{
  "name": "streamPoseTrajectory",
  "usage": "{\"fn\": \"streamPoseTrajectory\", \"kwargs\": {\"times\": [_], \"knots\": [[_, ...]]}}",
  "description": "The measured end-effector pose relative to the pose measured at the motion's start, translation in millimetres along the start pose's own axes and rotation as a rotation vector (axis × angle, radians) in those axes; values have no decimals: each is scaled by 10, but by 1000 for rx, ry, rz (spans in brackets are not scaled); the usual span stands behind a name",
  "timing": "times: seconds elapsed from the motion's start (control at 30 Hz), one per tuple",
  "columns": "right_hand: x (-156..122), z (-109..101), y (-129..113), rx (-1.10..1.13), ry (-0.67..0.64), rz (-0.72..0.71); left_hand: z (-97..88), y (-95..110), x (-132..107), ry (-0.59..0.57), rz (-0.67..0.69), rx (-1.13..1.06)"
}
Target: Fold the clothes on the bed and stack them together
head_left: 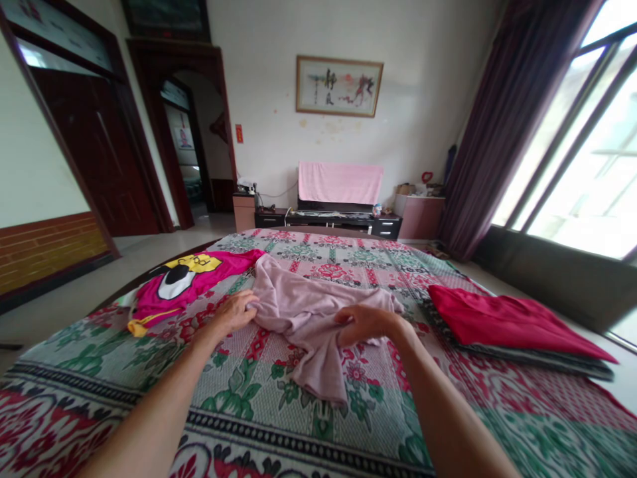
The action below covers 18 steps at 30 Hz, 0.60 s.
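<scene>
A crumpled pale pink garment (pixel 303 302) lies in the middle of the patterned cloth, one narrow part reaching toward me. My left hand (pixel 237 312) has its fingers closed on the garment's left edge. Over on its right part, my right hand (pixel 365 323) pinches a fold between thumb and fingers; some fingertips are hidden in the fabric. Left of my left hand, a bright pink garment (pixel 223 264) with yellow, white and black patches lies loosely spread. Its far end touches the pale pink garment.
A flowered red, green and white cloth (pixel 239 398) covers the table. At the right sits a folded red garment (pixel 502 322) on top of dark folded fabric (pixel 542 362). Beyond the table are a low black cabinet (pixel 391 228) and a pink cloth (pixel 341 182) draped over a screen.
</scene>
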State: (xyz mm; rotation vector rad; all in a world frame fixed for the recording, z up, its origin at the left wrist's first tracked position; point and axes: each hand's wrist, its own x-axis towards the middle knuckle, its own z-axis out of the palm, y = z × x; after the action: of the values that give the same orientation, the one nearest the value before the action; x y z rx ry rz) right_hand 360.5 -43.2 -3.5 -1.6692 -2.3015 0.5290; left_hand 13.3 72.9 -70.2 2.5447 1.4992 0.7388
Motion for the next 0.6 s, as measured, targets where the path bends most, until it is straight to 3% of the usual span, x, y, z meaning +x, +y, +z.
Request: {"fn": "streamPoseTrajectory", "kwargs": {"times": [0.03,0.1,0.2,0.3,0.4,0.47,0.53,0.6], "knots": [[-13,-11,-28,8,-83,37,23,-2,1,33,7,-8],[-20,-22,-48,25,-126,105,27,6,11,71,-46,-12],[16,4,-7,24,-137,121,-69,4,32,143,-258,-71],[64,11,62,-46,36,88,-215,-48,45,274,-413,-308],[61,-57,135,-41,230,141,-332,-118,64,501,-520,-673],[30,-116,190,63,248,189,-391,-149,89,626,-570,-943],[4,-148,241,279,191,204,-434,-160,118,664,-582,-1170],[11,-138,267,548,196,209,-444,-159,139,678,-602,-1256]]}}
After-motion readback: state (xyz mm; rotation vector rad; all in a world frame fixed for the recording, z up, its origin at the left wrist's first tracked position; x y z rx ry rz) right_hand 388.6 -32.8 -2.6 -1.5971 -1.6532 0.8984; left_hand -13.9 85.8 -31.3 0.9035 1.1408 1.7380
